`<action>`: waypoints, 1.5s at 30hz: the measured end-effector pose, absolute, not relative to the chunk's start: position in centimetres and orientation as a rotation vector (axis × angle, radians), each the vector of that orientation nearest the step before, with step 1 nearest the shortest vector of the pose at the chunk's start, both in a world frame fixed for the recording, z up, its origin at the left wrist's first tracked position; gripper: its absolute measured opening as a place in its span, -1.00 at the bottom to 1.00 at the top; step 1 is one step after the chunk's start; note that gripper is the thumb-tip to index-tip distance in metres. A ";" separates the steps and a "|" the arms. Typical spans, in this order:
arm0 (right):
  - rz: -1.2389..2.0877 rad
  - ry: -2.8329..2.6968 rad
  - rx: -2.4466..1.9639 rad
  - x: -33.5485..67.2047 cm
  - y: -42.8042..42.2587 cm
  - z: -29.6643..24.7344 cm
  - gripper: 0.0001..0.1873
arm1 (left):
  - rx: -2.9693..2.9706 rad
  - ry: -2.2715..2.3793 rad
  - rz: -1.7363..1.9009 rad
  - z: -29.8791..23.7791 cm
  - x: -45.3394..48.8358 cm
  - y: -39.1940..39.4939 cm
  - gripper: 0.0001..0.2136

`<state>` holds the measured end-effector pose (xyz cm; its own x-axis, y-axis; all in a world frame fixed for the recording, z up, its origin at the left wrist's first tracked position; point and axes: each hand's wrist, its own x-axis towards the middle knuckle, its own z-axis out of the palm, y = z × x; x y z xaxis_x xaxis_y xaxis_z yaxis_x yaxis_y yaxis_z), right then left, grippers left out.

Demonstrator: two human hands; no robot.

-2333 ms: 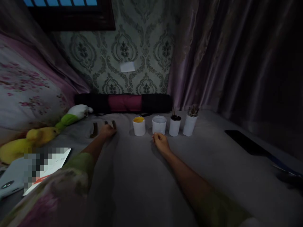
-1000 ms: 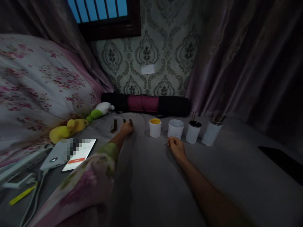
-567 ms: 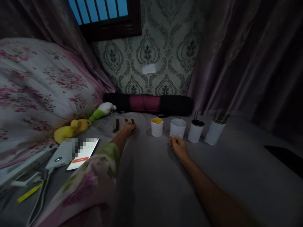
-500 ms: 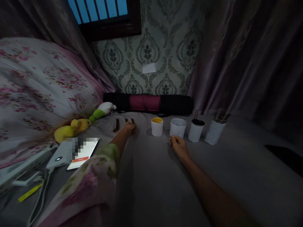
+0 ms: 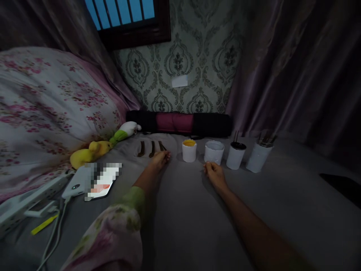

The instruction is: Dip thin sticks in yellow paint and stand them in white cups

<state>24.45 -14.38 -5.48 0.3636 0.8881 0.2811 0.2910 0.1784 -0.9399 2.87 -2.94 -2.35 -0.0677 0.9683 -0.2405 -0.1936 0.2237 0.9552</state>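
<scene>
My left hand (image 5: pixel 161 160) rests on the grey sheet with its fingers pinched on a thin brown stick (image 5: pixel 164 146) at the end of a short row. To its left lie two more dark brown pieces, one farther out (image 5: pixel 141 149) and one closer (image 5: pixel 152 149), both roughly upright in view; whether each is a single piece or a small bundle is unclear. My right hand (image 5: pixel 214 174) is closed just in front of a white cup with a pale inside (image 5: pixel 214 153), and its fingers hide whatever they may hold. Left of that cup stands a white cup with a yellow inside (image 5: pixel 189 152).
Two white containers with brown sticks, one dark inside (image 5: pixel 235 158) and one taller (image 5: pixel 257 160), stand at the right. A phone (image 5: pixel 105 184), a power bank (image 5: pixel 77 182), a power strip (image 5: pixel 34 199) and plush toys (image 5: pixel 87 155) lie left. A black-and-maroon roll (image 5: pixel 175 122) lines the wall.
My left hand has shifted slightly right along the row, uncovering the middle brown piece. My right hand stays in front of the pale cup. The whole view has drifted a little.
</scene>
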 end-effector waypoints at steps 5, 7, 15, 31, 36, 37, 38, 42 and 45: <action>0.612 -1.166 -1.377 24.4 -14.6 -5.2 -0.57 | 0.756 1.099 1.208 -2.7 3.2 -4.1 -0.86; 0.609 -1.166 -1.377 24.4 -14.5 -5.3 -0.56 | 0.724 1.052 1.221 -2.9 3.3 -4.4 -0.86; 0.611 -1.192 -1.388 24.6 -14.4 -5.6 -0.53 | 0.709 0.912 1.305 -3.7 3.6 -5.4 -0.86; 0.649 -1.166 -1.360 24.4 -14.8 -5.2 -0.53 | 0.953 0.848 1.288 -4.3 4.5 -6.6 -0.87; 0.653 -1.162 -1.377 24.4 -14.8 -5.2 -0.52 | 1.050 0.850 1.260 -5.1 4.6 -6.4 -0.83; 0.656 -1.162 -1.376 24.4 -14.8 -5.2 -0.52 | 1.082 0.851 1.256 -5.2 4.6 -6.4 -0.82; 0.658 -1.156 -1.375 24.4 -14.8 -5.2 -0.52 | 1.116 0.853 1.251 -5.4 4.6 -6.3 -0.80; 0.650 -1.142 -1.374 24.4 -14.8 -5.2 -0.51 | 1.211 0.868 1.233 -5.7 4.7 -6.4 -0.75; 0.636 -1.153 -1.377 24.4 -14.8 -5.2 -0.49 | 1.263 0.863 1.245 -5.5 4.7 -6.7 -0.72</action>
<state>24.39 -14.84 -5.17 0.3658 0.8961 0.2515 0.2656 0.1584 -0.9510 4.75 -6.72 -5.46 0.1793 0.9708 0.1591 -0.1911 -0.1243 0.9737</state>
